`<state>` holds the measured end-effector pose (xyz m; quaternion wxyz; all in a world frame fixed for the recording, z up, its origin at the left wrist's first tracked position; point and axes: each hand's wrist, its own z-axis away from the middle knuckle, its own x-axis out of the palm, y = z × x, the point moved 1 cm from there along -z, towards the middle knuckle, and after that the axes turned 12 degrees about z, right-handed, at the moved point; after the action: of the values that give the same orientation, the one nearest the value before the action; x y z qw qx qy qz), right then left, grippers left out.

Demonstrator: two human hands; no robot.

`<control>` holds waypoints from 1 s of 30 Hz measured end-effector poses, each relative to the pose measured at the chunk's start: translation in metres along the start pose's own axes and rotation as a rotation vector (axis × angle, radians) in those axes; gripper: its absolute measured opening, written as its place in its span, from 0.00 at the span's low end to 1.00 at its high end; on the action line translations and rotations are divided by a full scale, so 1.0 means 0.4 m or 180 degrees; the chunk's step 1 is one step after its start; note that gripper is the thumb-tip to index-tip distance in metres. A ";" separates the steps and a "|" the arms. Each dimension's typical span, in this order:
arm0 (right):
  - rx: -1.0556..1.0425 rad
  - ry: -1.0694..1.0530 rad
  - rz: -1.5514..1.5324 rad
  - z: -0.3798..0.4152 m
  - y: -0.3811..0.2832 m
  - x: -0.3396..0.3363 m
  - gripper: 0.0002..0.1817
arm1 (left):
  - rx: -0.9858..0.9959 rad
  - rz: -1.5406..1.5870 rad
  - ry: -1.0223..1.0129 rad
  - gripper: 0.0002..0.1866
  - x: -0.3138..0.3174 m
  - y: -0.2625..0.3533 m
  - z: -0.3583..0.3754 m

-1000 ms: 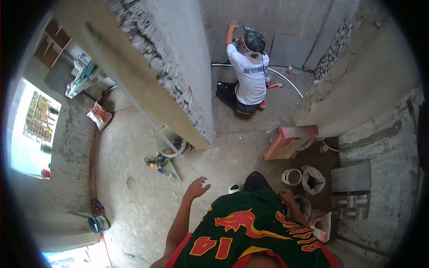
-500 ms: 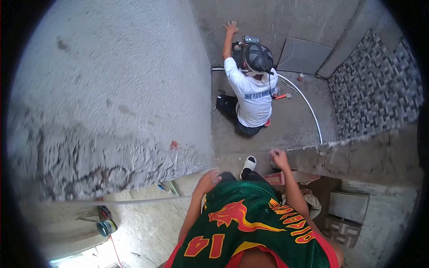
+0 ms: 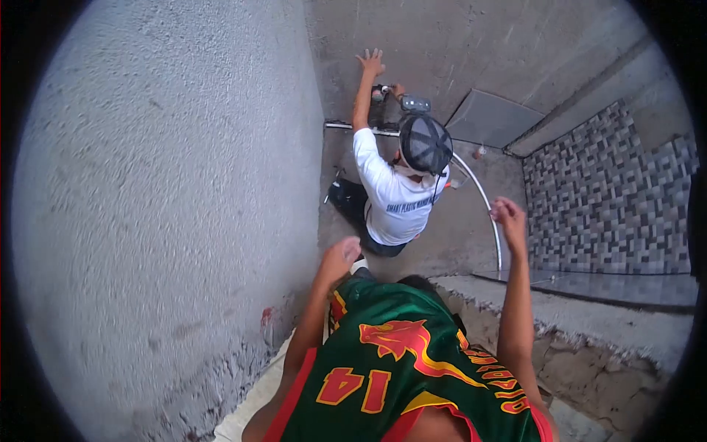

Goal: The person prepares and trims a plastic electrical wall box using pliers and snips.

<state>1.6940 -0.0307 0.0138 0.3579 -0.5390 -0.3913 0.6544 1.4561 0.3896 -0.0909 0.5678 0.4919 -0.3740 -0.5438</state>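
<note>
My left hand (image 3: 340,259) is raised in front of my body, beside the rough grey wall (image 3: 169,184); its fingers are loosely bent and nothing shows in them. My right hand (image 3: 509,215) is held up on the other side, fingers lightly curled and empty, and overlaps the view of a curved white pipe (image 3: 484,193) on the floor. Between my hands and the far wall crouches a person in a white shirt (image 3: 401,199) and dark cap. That person's left hand (image 3: 372,62) lies spread on the far wall, and their right hand is near a small dark tool (image 3: 379,93).
A straight white pipe (image 3: 346,126) runs along the base of the far wall. One large grey tile (image 3: 493,118) leans at the back. Mosaic tiles (image 3: 604,199) cover part of the right wall. A broken concrete ledge (image 3: 574,339) lies at my lower right.
My view has moved forward toward the crouching person. Both my hands have risen, the right one farther up and to the right. The person's right hand and the tool now show.
</note>
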 end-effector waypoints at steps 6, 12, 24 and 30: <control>-0.0700 0.0401 0.0795 -0.282 -0.288 -0.213 0.20 | 0.0786 0.0542 0.0127 0.15 -0.051 0.245 -0.283; -0.1601 0.0526 0.1695 -0.607 -0.599 -0.404 0.22 | 0.0972 0.0650 0.0323 0.13 -0.042 0.405 -0.428; -0.3992 0.2445 0.3634 -1.579 -1.101 -0.694 0.27 | 0.0657 0.0768 0.1287 0.13 0.314 0.659 -0.792; -0.4971 0.3292 0.2765 -1.760 -1.279 -0.569 0.26 | 0.0630 0.0452 0.0933 0.12 0.542 0.831 -1.031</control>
<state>2.4490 0.0794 0.4907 -0.2346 -0.9316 -0.2770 -0.0210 1.9630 0.2134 0.1088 0.6020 0.5917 -0.3728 -0.3854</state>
